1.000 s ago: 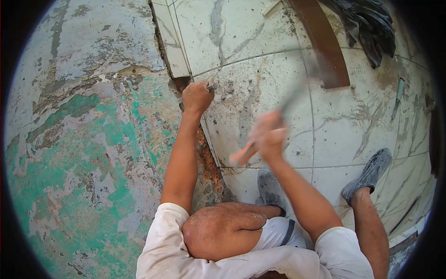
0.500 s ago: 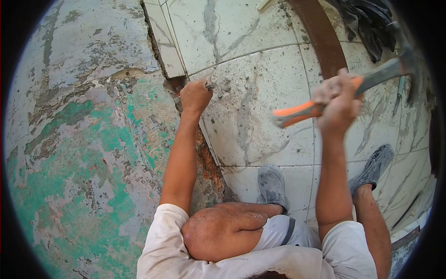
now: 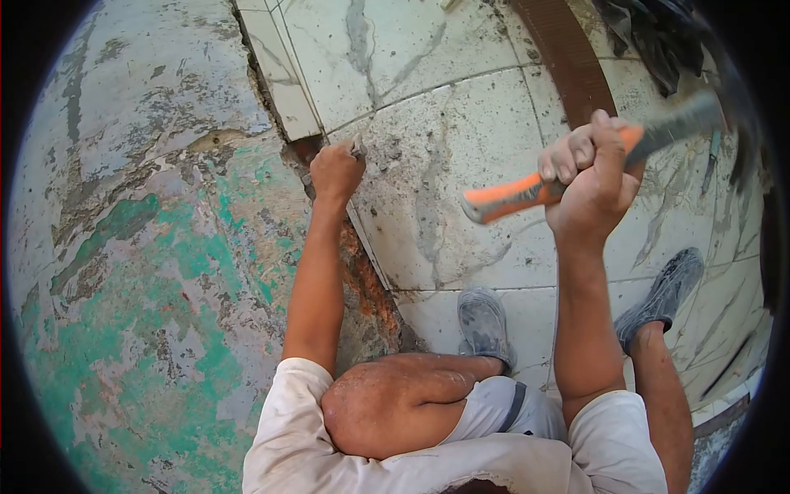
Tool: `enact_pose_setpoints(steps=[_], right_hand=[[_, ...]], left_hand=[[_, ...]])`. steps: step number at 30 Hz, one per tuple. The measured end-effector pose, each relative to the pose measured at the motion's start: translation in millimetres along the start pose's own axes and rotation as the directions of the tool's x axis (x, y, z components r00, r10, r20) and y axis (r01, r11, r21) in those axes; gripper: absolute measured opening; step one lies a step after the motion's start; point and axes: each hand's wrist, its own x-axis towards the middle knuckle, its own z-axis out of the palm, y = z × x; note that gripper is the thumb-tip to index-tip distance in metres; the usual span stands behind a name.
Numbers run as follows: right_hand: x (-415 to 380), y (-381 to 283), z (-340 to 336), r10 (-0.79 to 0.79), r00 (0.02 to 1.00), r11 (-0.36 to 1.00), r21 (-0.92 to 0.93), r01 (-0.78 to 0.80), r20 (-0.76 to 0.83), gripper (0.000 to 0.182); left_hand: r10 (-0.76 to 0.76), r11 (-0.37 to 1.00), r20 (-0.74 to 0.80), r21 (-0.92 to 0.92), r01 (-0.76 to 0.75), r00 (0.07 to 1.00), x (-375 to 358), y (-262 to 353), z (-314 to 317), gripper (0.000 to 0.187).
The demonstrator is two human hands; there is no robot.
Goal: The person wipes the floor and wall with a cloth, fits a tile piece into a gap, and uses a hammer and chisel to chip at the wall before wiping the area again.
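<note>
My right hand [image 3: 594,185] is wrapped round the orange and grey handle of a hammer [image 3: 514,195], raised above the tiled floor. The hammer's head end is blurred at the right. My left hand [image 3: 336,173] is closed in a fist beside the gap at the foot of the worn wall [image 3: 156,272]. A small grey end of something shows at its fingers, but most of it is hidden. Just above this hand a white marbled skirting tile [image 3: 284,90] ends at the gap, where reddish brick is exposed.
White marbled floor tiles [image 3: 485,148] carry grit and small debris. A brown strip [image 3: 568,58] lies at the top, with black plastic [image 3: 658,41] to its right. A thin tool [image 3: 712,160] rests farther right. Both my shoes [image 3: 484,325] are on the tiles.
The hammer and my right hand have shifted slightly left, with the handle still gripped. My left hand stays closed by the gap. The whole view has moved a little.
</note>
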Motion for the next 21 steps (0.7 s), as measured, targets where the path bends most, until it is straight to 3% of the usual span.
enact_pose_setpoints(steps=[2,3,4,5,7,8,10,12,14,15,17,18,19,21], right_hand=[[-22,41,-7,-0.108,0.993,0.983,-0.146,0.115,0.055,0.030],[-55,77,-1,-0.075,0.994,0.965,-0.256,0.053,-0.077,0.033],[-99,158,-14,-0.100,0.992,0.819,-0.573,0.038,-0.077,0.020],[-109,146,-35,0.613,0.769,0.568,-0.777,-0.271,0.180,0.024],[-112,145,-39,0.527,0.804,0.586,-0.803,-0.110,0.274,0.027],[-103,146,-47,0.523,0.803,0.589,-0.802,-0.097,0.287,0.027],[-84,95,-37,0.592,0.795,0.548,-0.789,-0.279,0.130,0.023],[-58,55,-15,0.484,0.873,0.748,-0.550,-0.372,0.067,0.018],[-33,28,3,0.144,0.971,0.974,-0.199,-0.104,0.193,0.019],[-34,31,6,0.140,0.970,0.975,-0.196,-0.101,0.198,0.019],[-42,51,15,-0.043,0.997,0.999,-0.027,0.044,0.061,0.022],[-69,74,20,0.004,1.000,0.980,-0.201,-0.009,-0.024,0.022],[-97,118,-7,0.123,0.983,0.823,-0.568,-0.023,0.139,0.026],[-109,138,-25,0.416,0.787,0.497,-0.839,0.223,0.455,0.035]], left_hand=[[-0.008,1.000,-0.003,0.002,0.008,1.000,1,0,-3,0.019],[-0.010,1.000,0.004,0.008,0.010,1.000,0,1,-4,0.018],[-0.013,1.000,0.004,0.007,0.013,1.000,-3,0,-4,0.018],[-0.010,1.000,0.018,-0.019,0.010,1.000,-5,-2,-2,0.019],[0.007,0.999,0.011,-0.038,-0.006,1.000,4,-5,-1,0.020],[0.019,0.999,-0.040,-0.025,-0.020,0.999,6,-7,2,0.021],[0.026,0.999,-0.037,-0.020,-0.027,0.999,-14,-7,7,0.022],[0.019,0.999,-0.017,-0.034,-0.020,1.000,-4,-4,-5,0.024],[0.014,0.997,-0.055,-0.077,-0.019,0.998,-5,-4,-8,0.024],[0.019,0.997,-0.067,-0.080,-0.024,0.998,-5,-6,-7,0.024],[0.023,0.996,-0.086,-0.084,-0.030,0.996,-4,-9,-9,0.024],[0.019,0.994,-0.078,-0.110,-0.028,0.997,-4,-9,-11,0.022],[0.015,0.990,-0.067,-0.135,-0.024,0.998,-5,-9,-12,0.020],[0.079,0.989,-0.055,-0.118,-0.085,0.995,-10,-10,-10,0.017]])
